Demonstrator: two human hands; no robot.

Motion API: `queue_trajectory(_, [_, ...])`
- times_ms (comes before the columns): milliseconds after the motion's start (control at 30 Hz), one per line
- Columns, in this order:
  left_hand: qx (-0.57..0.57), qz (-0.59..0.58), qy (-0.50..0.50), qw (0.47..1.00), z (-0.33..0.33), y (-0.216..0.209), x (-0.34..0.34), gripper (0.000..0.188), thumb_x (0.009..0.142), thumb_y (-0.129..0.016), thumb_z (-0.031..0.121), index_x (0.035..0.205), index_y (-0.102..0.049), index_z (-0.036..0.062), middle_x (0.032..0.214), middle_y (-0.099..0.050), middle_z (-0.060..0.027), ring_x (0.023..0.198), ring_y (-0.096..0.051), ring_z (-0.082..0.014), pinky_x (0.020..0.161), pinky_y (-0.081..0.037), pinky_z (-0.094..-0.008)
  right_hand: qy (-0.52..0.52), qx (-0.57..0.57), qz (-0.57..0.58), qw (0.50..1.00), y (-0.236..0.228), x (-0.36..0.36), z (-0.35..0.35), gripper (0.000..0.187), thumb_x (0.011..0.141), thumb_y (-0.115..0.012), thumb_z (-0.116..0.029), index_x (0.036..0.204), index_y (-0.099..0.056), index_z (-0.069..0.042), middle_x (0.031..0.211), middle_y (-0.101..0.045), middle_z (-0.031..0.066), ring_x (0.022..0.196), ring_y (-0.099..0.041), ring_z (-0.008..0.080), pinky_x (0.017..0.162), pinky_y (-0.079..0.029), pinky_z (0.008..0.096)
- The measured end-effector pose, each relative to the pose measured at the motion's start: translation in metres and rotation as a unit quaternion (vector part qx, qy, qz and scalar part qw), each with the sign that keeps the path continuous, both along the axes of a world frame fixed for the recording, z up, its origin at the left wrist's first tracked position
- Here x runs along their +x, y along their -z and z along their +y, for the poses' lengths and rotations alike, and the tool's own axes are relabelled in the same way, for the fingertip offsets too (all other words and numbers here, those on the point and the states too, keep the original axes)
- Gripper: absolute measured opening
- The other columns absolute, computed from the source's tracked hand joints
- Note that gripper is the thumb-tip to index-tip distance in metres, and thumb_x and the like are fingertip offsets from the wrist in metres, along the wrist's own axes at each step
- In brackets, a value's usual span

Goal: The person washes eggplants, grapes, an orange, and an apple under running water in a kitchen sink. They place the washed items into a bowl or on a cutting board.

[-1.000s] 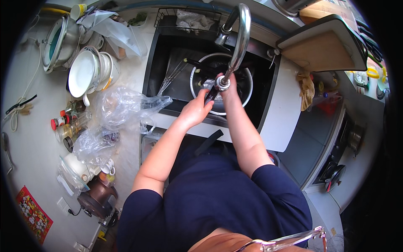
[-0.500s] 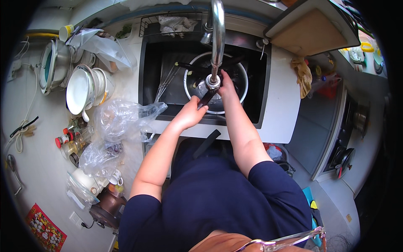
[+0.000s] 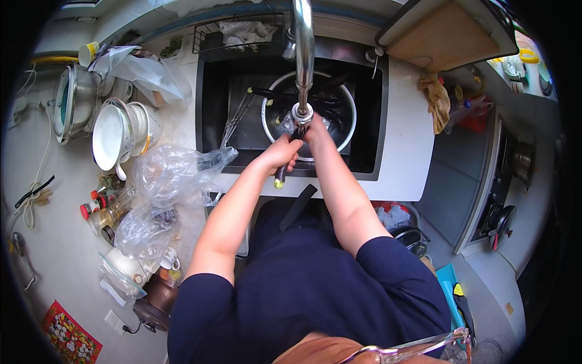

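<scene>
Over the metal basin [image 3: 354, 115] in the dark sink, my left hand [image 3: 284, 151] is closed around a long dark eggplant [image 3: 280, 174]. The eggplant's pale green end points toward me, past the sink's front edge. My right hand [image 3: 315, 130] is closed at its far part, under the faucet spout [image 3: 302, 113]. The spout partly hides those fingers. More long eggplants [image 3: 273, 94] lie in and across the basin, one with its pale end over the left rim. Something clear and shiny shows inside the basin, too unclear to name.
A wire whisk-like tool [image 3: 235, 124] leans in the sink left of the basin. Clear plastic bags [image 3: 173, 176], stacked white bowls [image 3: 110, 134] and jars [image 3: 91, 206] crowd the left counter. A cutting board [image 3: 451, 39] stands at the back right, with a brown cloth [image 3: 434, 103] below.
The eggplant has come toward me, so its pale end now shows below my left hand. My right hand has moved nearer and closer to the left one. The view has shifted slightly.
</scene>
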State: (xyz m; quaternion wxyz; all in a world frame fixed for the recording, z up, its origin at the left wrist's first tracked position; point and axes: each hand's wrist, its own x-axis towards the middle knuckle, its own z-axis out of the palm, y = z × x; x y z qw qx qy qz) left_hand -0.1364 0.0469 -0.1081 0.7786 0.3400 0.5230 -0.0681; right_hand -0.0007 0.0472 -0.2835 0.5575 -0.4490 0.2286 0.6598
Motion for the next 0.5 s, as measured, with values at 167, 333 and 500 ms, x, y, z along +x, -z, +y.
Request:
queue_trajectory(167, [-0.06, -0.054, -0.006, 0.997, -0.009, -0.029, -0.018, 0.025, 0.093, -0.049, 0.026, 0.105, -0.039, 0.0062, 0.066, -0.046, -0.0007, 0.047, -0.041, -0.0066, 0.04, -0.037, -0.0228, 0.047, -0.07, -0.026, 0.996, -0.027, 0.051, 0.006, 0.022, 0.086, -0.057, -0.024, 0.085, -0.054, -0.003, 0.064, -0.053, 0.0075, 0.059, -0.054, 0.0232, 0.056, -0.05, 0.037])
queue_trajectory(333, [-0.12, -0.111, -0.053, 0.985, -0.012, -0.047, -0.03, 0.021, 0.095, -0.048, 0.024, 0.11, -0.04, 0.0121, 0.063, -0.046, -0.0004, 0.045, -0.04, -0.0054, 0.038, -0.034, -0.0195, 0.022, -0.002, 0.01, 1.0, -0.028, 0.071, 0.017, 0.02, 0.084, -0.056, -0.025, 0.084, -0.053, -0.005, 0.064, -0.053, 0.0075, 0.058, -0.054, 0.0231, 0.055, -0.049, 0.0378])
queue_trajectory(500, [-0.142, -0.152, -0.165, 0.964, -0.017, -0.025, -0.051, 0.023, 0.096, -0.047, 0.021, 0.115, -0.047, 0.0096, 0.07, -0.055, -0.0054, 0.046, -0.046, -0.0071, 0.038, -0.039, -0.0199, -0.144, 0.085, -0.155, 0.974, -0.004, 0.05, 0.032, 0.017, 0.091, -0.05, -0.02, 0.101, -0.055, -0.007, 0.062, -0.052, 0.0074, 0.052, -0.052, 0.0218, 0.052, -0.048, 0.0366])
